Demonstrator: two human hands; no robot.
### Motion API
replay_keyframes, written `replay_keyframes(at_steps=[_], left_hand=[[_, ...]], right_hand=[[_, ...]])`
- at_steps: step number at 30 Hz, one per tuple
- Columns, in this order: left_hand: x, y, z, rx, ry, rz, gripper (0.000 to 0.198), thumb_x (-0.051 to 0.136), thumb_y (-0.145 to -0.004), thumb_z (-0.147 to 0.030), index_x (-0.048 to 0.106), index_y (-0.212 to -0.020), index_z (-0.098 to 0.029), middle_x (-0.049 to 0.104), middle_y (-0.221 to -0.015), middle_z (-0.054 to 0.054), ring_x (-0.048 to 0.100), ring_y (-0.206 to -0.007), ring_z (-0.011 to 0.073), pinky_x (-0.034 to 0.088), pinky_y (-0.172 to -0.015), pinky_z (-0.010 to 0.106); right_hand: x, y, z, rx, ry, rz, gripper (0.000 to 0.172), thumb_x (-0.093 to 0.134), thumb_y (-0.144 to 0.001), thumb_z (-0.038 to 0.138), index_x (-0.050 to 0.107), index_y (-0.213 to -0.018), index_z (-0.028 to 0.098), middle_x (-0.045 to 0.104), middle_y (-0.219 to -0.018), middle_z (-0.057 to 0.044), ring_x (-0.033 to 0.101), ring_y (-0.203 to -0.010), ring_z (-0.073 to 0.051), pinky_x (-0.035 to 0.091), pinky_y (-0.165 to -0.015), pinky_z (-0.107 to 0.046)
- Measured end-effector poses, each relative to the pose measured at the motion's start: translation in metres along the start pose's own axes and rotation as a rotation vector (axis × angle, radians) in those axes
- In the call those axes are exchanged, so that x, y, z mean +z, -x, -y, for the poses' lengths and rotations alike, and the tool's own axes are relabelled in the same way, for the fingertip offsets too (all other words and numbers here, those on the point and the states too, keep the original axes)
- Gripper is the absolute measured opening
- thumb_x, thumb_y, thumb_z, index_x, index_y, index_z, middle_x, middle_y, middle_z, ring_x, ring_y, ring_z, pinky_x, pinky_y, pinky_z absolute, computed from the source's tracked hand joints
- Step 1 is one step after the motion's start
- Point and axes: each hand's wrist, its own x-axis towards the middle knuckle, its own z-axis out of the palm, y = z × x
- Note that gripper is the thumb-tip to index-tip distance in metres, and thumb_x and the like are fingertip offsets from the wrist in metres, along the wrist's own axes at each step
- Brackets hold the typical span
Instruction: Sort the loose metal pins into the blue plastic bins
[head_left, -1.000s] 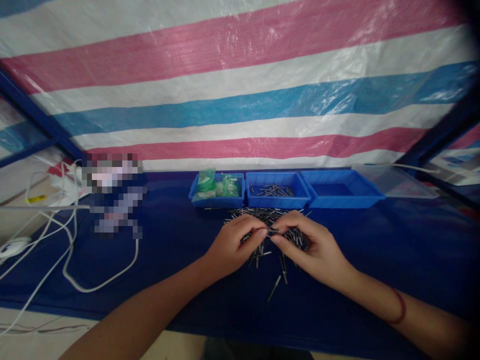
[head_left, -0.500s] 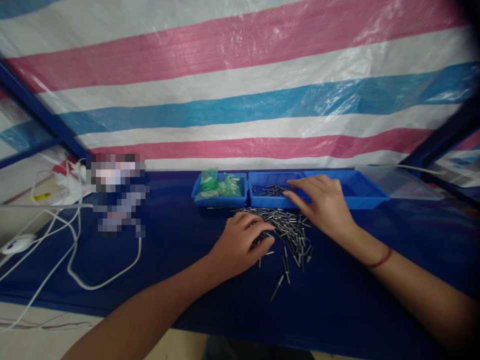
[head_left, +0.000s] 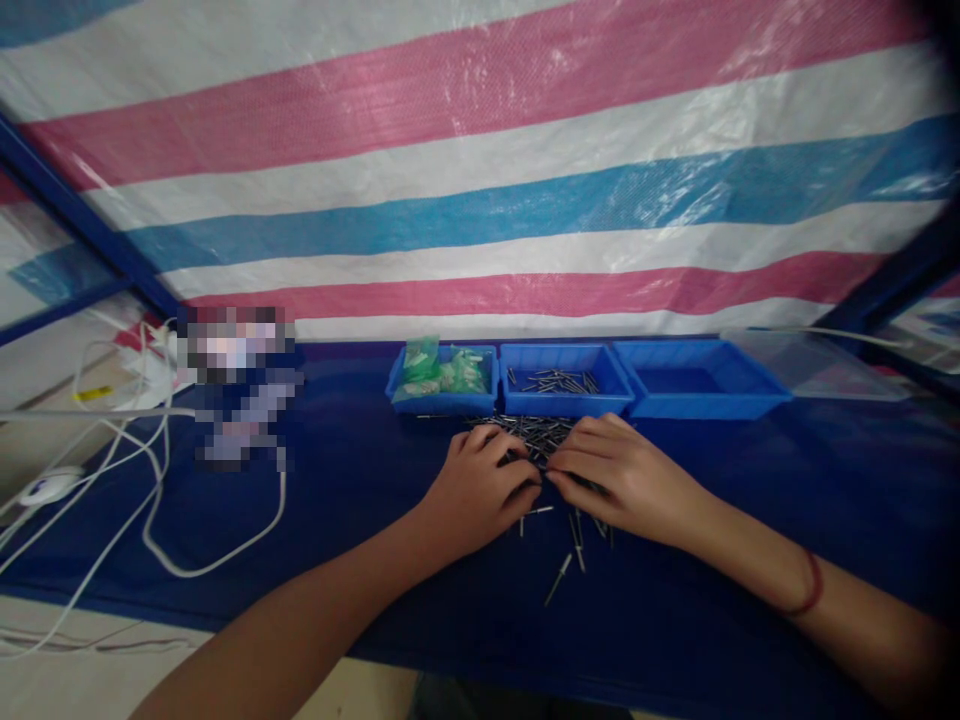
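A heap of metal blind rivets lies on the blue table in front of the bins, partly covered by both hands. My left hand rests over the heap's left side with fingers curled and thumb close to the index finger. Facing it, my right hand has its fingertips brought together at the heap. The two sets of fingertips almost meet; what either pinches is too small to make out. Some loose rivets lie nearer me. More rivets are inside the middle blue bin.
The left blue bin holds green plastic packets. A third blue bin stands at the right, beside a clear plastic sheet. White cables sprawl over the table's left side. A striped tarp hangs behind.
My right hand has moved from over the middle bin down and left to the rivet heap, its fingertips closing. My left hand stays over the heap, thumb and index finger nearer together.
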Motion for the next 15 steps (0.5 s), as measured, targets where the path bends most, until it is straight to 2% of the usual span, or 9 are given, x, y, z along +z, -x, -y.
replay_keyframes(at_steps=[7, 15], left_hand=[[0.0004, -0.0002, 0.0007, 0.007, -0.003, 0.0, 0.014, 0.055, -0.088, -0.03, 0.066, -0.092, -0.023, 0.061, -0.11, 0.003, 0.044, -0.112, 0.0251, 0.035, -0.089, 0.041], [0.0009, -0.0002, 0.0022, 0.012, -0.009, -0.015, 0.014, 0.054, -0.089, -0.029, 0.065, -0.093, -0.023, 0.061, -0.109, 0.004, 0.043, -0.112, 0.0253, 0.037, -0.09, 0.04]], right_hand=[[0.0051, 0.0013, 0.0034, -0.011, -0.042, 0.073, 0.015, 0.061, -0.085, 0.032, 0.067, -0.084, 0.018, 0.063, -0.075, -0.004, 0.053, -0.078, -0.019, 0.035, -0.07, -0.033], [0.0089, 0.0015, 0.0052, -0.012, -0.072, 0.1, 0.015, 0.055, -0.089, 0.027, 0.066, -0.085, 0.019, 0.063, -0.078, -0.005, 0.054, -0.081, -0.019, 0.038, -0.074, -0.034]])
